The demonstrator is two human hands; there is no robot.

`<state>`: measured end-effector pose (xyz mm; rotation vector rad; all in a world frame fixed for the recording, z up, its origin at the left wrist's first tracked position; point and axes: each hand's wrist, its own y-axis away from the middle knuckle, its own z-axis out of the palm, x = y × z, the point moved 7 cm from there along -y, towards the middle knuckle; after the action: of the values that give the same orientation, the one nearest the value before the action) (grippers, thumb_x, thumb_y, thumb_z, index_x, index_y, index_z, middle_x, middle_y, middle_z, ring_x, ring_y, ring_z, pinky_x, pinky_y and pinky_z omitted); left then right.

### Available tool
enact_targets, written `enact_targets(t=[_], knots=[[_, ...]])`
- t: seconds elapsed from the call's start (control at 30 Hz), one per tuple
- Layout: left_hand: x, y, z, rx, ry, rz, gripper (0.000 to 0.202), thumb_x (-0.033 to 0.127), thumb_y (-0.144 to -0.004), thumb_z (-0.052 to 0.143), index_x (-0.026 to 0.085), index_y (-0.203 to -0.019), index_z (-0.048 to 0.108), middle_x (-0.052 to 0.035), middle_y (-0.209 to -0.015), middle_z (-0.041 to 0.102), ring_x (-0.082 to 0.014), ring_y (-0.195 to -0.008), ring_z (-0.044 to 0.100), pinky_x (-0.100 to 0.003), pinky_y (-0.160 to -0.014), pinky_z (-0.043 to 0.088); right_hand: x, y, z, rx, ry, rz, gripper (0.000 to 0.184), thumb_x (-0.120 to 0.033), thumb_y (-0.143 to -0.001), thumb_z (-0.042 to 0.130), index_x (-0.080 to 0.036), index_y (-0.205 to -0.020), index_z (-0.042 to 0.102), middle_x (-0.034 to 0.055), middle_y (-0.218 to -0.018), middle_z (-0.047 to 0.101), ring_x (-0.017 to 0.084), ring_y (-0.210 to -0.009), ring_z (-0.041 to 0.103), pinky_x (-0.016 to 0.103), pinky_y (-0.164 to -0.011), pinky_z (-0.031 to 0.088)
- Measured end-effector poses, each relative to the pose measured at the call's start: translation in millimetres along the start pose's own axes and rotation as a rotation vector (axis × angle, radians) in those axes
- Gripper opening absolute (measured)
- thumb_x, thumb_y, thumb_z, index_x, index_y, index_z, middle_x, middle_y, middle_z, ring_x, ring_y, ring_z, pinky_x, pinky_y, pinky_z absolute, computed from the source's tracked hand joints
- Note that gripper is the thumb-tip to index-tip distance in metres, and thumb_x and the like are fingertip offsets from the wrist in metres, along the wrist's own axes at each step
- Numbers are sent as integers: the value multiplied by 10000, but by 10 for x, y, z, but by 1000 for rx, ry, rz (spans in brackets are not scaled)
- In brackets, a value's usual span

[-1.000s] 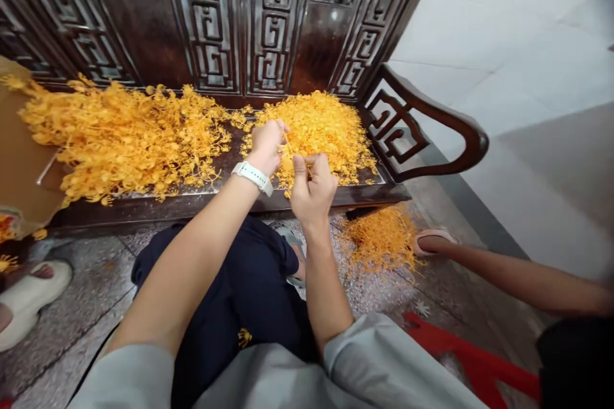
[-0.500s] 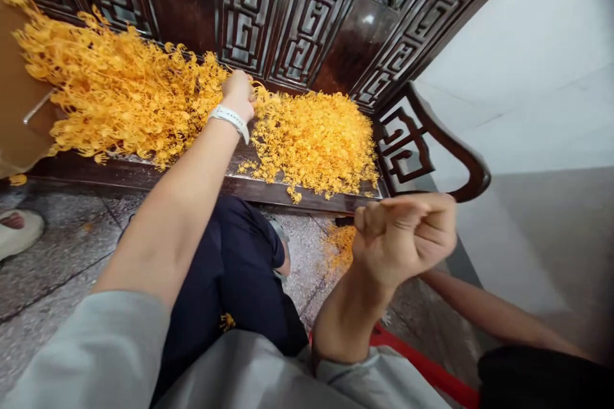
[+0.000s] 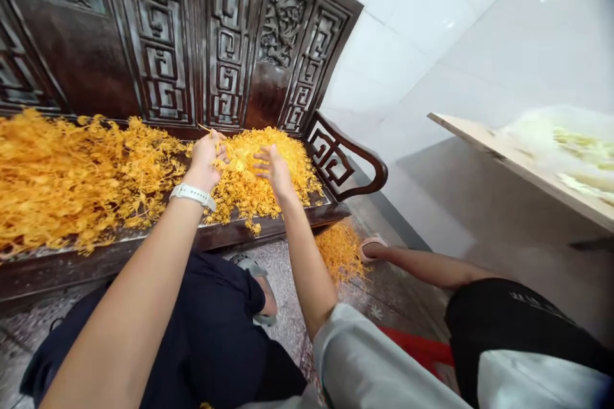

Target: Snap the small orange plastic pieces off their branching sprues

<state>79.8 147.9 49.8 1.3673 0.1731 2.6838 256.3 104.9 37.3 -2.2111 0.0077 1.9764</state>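
A dark carved wooden bench (image 3: 268,228) carries two heaps of orange plastic sprigs. The big tangled heap (image 3: 67,172) lies on the left, a finer heap of small pieces (image 3: 268,169) on the right. My left hand (image 3: 208,154), with a white watch at the wrist, is closed on an orange sprig (image 3: 225,154) between the two heaps. My right hand (image 3: 274,169) hovers over the small-piece heap with its fingers spread and nothing in them.
A third orange pile (image 3: 339,250) lies on the stone floor under the bench's armrest (image 3: 350,163). Another person's leg (image 3: 426,266) stretches across the floor at the right. A red stool (image 3: 417,348) and a board with pale greenish material (image 3: 561,147) are at the right.
My right hand came up from beside my lap and opened over the small-piece heap. The left hand stayed closed on a sprig and shifted right. The view swung right and upward.
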Motion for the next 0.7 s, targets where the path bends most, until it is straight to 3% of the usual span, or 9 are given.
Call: enact_targets(t=[0.1,0.17,0.23,0.33,0.5,0.6,0.7], knots=[[-36,20,126,-66,-136,47,332,260,-1059,562,184,-736,559,69,-467,317,-73,-355,252,-178,-384,231,-27,134,373,-149,-88,-80,661,-856,-886,552,-233,-1072,670,65,-1052,690,176,-868,615,280,-714,521],[-49,31,151,-62,-216,107,335,239,-1028,577,176,-699,580,59,-478,317,-75,-372,268,-181,-397,237,-59,176,457,-75,-86,-157,585,-813,-883,612,-228,-868,584,2,-825,571,136,-703,489,256,-622,441],[-48,43,132,-15,-253,150,339,241,-1000,592,179,-667,579,55,-486,316,-79,-381,260,-194,-405,215,-84,244,438,66,-60,-228,574,-782,-938,559,-239,-775,467,-31,-727,439,127,-641,399,265,-606,400],[-65,80,86,97,-285,153,336,238,-929,656,190,-614,552,54,-481,318,-86,-388,249,-220,-421,186,-155,505,374,238,126,-370,544,-697,-1042,448,-246,-742,397,-45,-680,388,127,-618,381,286,-629,364],[-232,177,77,256,-303,136,345,123,-866,622,179,-542,518,37,-495,364,-93,-445,305,-241,-465,215,-262,1057,272,460,415,-503,451,-545,-1114,411,-225,-817,524,-33,-653,501,125,-550,450,301,-595,318],[-337,184,57,307,-271,112,329,85,-824,615,181,-538,486,29,-513,396,-100,-475,345,-243,-478,214,-362,1197,306,456,430,-525,437,-521,-1119,409,-211,-882,604,3,-707,597,136,-577,535,296,-597,378],[-278,59,-54,302,-204,100,306,102,-830,627,185,-576,476,26,-538,409,-104,-498,365,-245,-493,223,-550,1450,372,437,399,-591,406,-470,-1120,434,-220,-854,610,11,-726,599,137,-593,563,302,-601,416]])
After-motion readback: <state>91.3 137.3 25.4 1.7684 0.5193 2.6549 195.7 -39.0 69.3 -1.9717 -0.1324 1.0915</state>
